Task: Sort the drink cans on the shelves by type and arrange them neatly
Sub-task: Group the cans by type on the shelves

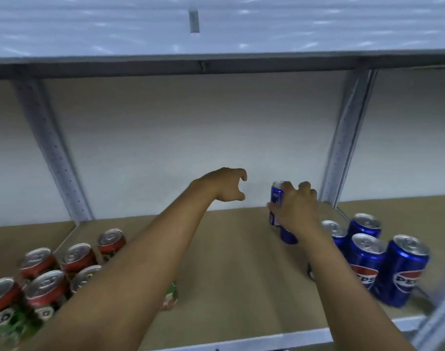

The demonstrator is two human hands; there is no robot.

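Blue can (pixel 277 198) sits upright at the far right of the tan shelf board (pixel 229 262), long axis vertical, top rim toward the back wall (pixel 191 135); right hand (pixel 296 209) is wrapped round its side from the near-right, fingers curled over the body, so it grips the can; a second blue body shows just below the hand, cannot tell if it is a separate can or blur; left hand (pixel 225 184) hangs in the air to the left of the can, apart from it, fingers loosely curled in a claw, holding nothing; right hand is plainly the nearer one, already on the can; the blue Pepsi group (pixel 365 252) stands to the near right of the held can, upright, close together; red cans (pixel 54 269) are clustered at the near left, well apart from the blue ones, partly hidden by the left forearm; judgement: the move likely turns on carrying the held can rightward and nearer to join the blue group, keeping it vertical; risk is knocking the far blue can (pixel 331 230) beside the wrist.
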